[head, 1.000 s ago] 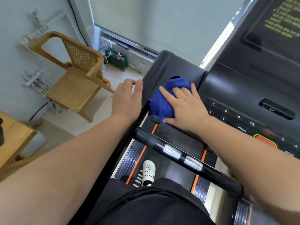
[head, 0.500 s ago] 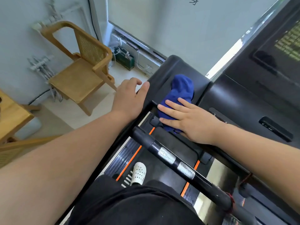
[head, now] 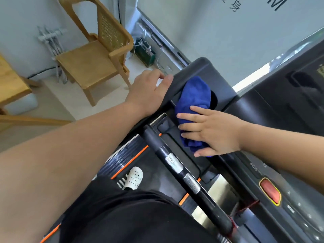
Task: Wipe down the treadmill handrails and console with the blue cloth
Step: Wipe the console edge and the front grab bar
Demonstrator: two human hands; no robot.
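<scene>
The blue cloth lies bunched on the left end of the black treadmill console, partly over a round cup recess. My right hand presses flat on the cloth's near half with straight, spread fingers. My left hand rests on the console's outer left edge, thumb on top and fingers hanging over the side. A black crossbar handrail with silver sensor plates runs diagonally below both hands.
A red stop button and key row sit at the lower right of the console. A wooden chair stands on the floor to the left, a wooden table at the far left edge. My white shoe is on the belt.
My right hand has slid the cloth leftward and toward me across the console's left end. The view has swung right to left; my left hand stays on the edge.
</scene>
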